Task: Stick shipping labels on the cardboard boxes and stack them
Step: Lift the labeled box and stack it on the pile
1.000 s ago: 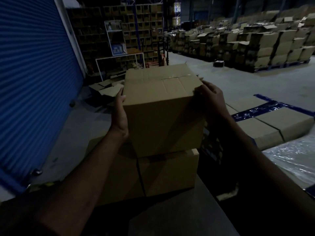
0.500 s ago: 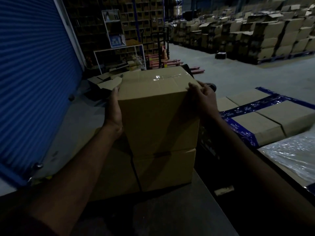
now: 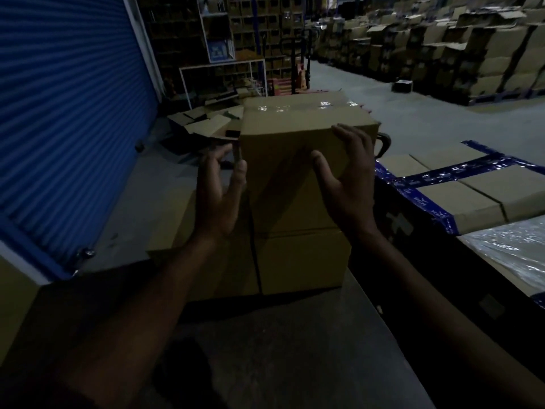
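Two bare forearms in view, no sleeve visible as far up as the frame's lower edge. Left hand (image 3: 219, 190) without glove, ring or any band at the wrist. Right hand (image 3: 348, 181) equally bare, no watch, no bracelet. Slim build to both forearms, narrow wrists, long fingers (image 3: 352, 137). Nails too dim to make out. Lower parts of both arms lost in deep shadow, so any clothing further up impossible to tell.
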Action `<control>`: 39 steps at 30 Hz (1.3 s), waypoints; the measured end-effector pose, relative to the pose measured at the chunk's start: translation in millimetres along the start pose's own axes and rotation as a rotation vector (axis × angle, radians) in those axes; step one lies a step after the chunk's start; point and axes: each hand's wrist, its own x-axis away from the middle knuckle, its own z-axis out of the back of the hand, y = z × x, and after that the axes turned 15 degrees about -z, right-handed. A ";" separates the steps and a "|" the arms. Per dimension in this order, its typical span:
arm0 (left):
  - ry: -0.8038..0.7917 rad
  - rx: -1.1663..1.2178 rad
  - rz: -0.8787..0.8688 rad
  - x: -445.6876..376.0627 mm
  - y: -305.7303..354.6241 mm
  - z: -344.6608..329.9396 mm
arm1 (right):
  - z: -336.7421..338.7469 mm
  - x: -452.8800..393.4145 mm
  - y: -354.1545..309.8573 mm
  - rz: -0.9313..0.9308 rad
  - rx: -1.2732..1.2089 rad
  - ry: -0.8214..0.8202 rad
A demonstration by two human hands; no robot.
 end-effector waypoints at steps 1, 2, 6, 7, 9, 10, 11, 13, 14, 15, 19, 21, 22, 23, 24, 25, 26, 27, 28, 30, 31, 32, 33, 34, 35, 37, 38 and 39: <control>-0.015 -0.044 -0.027 9.1 2.5 6.3 | -4.8 10.8 -4.4 -0.010 -0.010 -0.047; -0.027 -0.086 -0.056 19.1 5.1 13.0 | -10.2 22.7 -9.2 -0.014 -0.025 -0.089; -0.010 -0.139 -0.060 60.1 12.2 51.3 | -41.8 74.0 -31.4 -0.007 -0.096 -0.258; 0.004 -0.149 -0.042 69.8 12.6 63.9 | -52.5 87.4 -37.7 -0.006 -0.115 -0.314; 0.043 -0.189 -0.007 86.9 14.6 91.9 | -76.6 113.7 -50.2 -0.006 -0.165 -0.429; 0.065 -0.215 0.003 94.5 15.4 107.6 | -89.3 126.0 -57.0 -0.009 -0.188 -0.480; 0.083 -0.249 0.010 100.9 16.2 122.8 | -101.9 136.7 -64.0 -0.010 -0.200 -0.522; 0.112 -0.325 0.031 114.4 19.2 157.6 | -126.9 158.6 -80.6 -0.005 -0.208 -0.590; 0.128 -0.356 0.042 120.2 20.7 175.6 | -138.4 168.5 -89.5 -0.006 -0.214 -0.622; 0.148 -0.385 0.052 125.8 22.0 194.5 | -149.2 178.5 -99.3 -0.010 -0.225 -0.656; 0.251 -0.492 0.065 141.2 28.1 279.5 | -193.9 217.0 -144.1 -0.008 -0.264 -0.774; 0.298 -0.548 0.047 147.8 30.2 325.5 | -217.5 237.6 -168.8 0.025 -0.273 -0.794; 0.309 -0.572 0.040 151.1 31.3 349.5 | -230.1 249.6 -182.2 0.038 -0.280 -0.801; 0.318 -0.590 0.043 154.5 31.6 373.7 | -243.2 262.3 -196.4 0.044 -0.286 -0.812; 0.329 -0.604 0.053 158.7 32.6 397.7 | -256.3 276.1 -211.2 0.050 -0.295 -0.827; 0.343 -0.614 0.063 163.7 32.8 422.2 | -270.7 290.7 -226.2 0.058 -0.305 -0.844; 0.352 -0.622 0.070 169.3 33.0 445.8 | -284.6 305.0 -241.3 0.067 -0.318 -0.860; 0.360 -0.626 0.078 175.0 31.5 468.3 | -298.6 318.8 -256.1 0.075 -0.331 -0.877; 0.366 -0.633 0.089 181.4 30.2 490.2 | -312.5 332.6 -271.1 0.083 -0.342 -0.899; 0.384 -0.665 0.117 198.0 25.2 532.1 | -339.7 361.5 -298.4 0.090 -0.358 -0.956; 0.395 -0.678 0.142 208.2 21.6 551.9 | -352.3 376.5 -310.3 0.085 -0.365 -0.982; 0.405 -0.685 0.176 218.4 18.2 569.7 | -364.1 391.3 -320.6 0.075 -0.368 -1.005; 0.416 -0.695 0.219 229.6 13.1 586.8 | -375.1 405.9 -329.4 0.065 -0.358 -1.030; 0.427 -0.705 0.266 241.0 8.7 602.4 | -384.8 420.9 -337.7 0.059 -0.338 -1.054; 0.443 -0.710 0.318 252.1 3.6 617.1 | -394.1 435.6 -344.7 0.056 -0.314 -1.073; 0.479 -0.705 0.414 272.5 -5.7 642.4 | -410.9 461.8 -355.2 0.057 -0.280 -1.112; 0.493 -0.705 0.441 281.7 -9.2 653.7 | -418.8 473.2 -359.4 0.068 -0.259 -1.134; 0.507 -0.703 0.464 290.5 -12.7 664.4 | -426.8 483.5 -363.2 0.086 -0.229 -1.151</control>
